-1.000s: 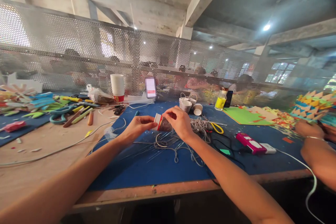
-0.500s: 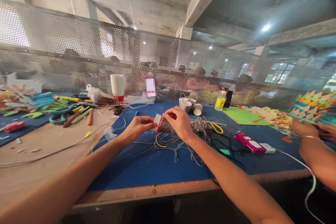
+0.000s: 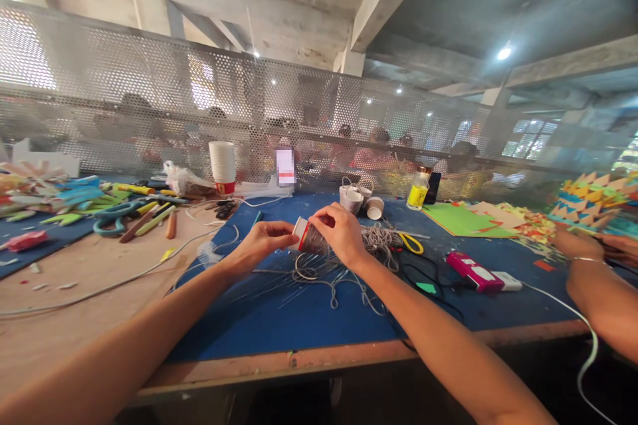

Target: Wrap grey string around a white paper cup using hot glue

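A paper cup [image 3: 313,240] lies tipped on its side between my hands, above the blue mat [image 3: 239,332]. Its white and red end shows, and grey-brown cord is wound round the rest. My left hand [image 3: 265,240] grips the white end between thumb and fingers. Over the wound part, the fingers of my right hand [image 3: 341,231] are pinched together at the cup's side; whether they also hold cord is hidden. A tangle of grey cord [image 3: 381,242] and thin wire-like strands [image 3: 294,285] lie under and beside the cup.
Behind stand several small cups [image 3: 351,199], a yellow-labelled bottle [image 3: 419,189], a phone [image 3: 286,167] and a paper cup stack [image 3: 222,166]. Yellow-handled scissors [image 3: 411,243] and a magenta device [image 3: 475,272] lie right. Another person's hand [image 3: 578,246] is far right; blue scissors [image 3: 114,216] lie left.
The cup has turned or tilted slightly in my hands. Both hands stay in nearly the same place.
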Tool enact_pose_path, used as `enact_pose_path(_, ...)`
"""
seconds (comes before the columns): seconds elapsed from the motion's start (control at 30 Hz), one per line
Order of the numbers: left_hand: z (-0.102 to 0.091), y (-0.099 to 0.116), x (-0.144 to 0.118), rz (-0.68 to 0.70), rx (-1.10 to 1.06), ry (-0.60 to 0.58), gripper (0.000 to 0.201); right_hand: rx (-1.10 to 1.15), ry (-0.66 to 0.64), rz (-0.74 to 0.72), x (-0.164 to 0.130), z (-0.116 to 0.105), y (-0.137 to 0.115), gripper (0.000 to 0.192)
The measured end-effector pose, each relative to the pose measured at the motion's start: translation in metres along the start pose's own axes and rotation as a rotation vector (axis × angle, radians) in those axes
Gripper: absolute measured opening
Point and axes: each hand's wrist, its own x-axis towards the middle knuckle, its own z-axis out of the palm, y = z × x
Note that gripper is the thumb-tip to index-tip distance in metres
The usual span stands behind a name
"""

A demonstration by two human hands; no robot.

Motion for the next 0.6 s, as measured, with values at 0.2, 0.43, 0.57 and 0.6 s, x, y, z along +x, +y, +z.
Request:
enact_pose_path(0.2,-0.0003,0.0035,-0.0020,-0.009,0.004,-0.045,0.018,0.008,-0.007,0.010,-0.0001,0.0002,-0.0005,0.012)
enact_pose_path(0.43,-0.0011,0.0016,-0.0013,-0.005,-0.016,-0.066,0.017,0.014,-0.027,0.024,0.0008,0.0008,0.0033,0.012)
enact_pose_path(0.57,-0.0016,-0.0001,-0.0009,-0.002,-0.025,-0.082,0.015,0.025,-0.054,0.040,0.0009,0.0013,0.0057,0.012)
enact_pose_path(0.6,-0.0017,-0.0005,-0.0009,-0.002,-0.027,-0.084,0.014,0.029,-0.062,0.047,0.0010,0.0014,0.0062,0.012)
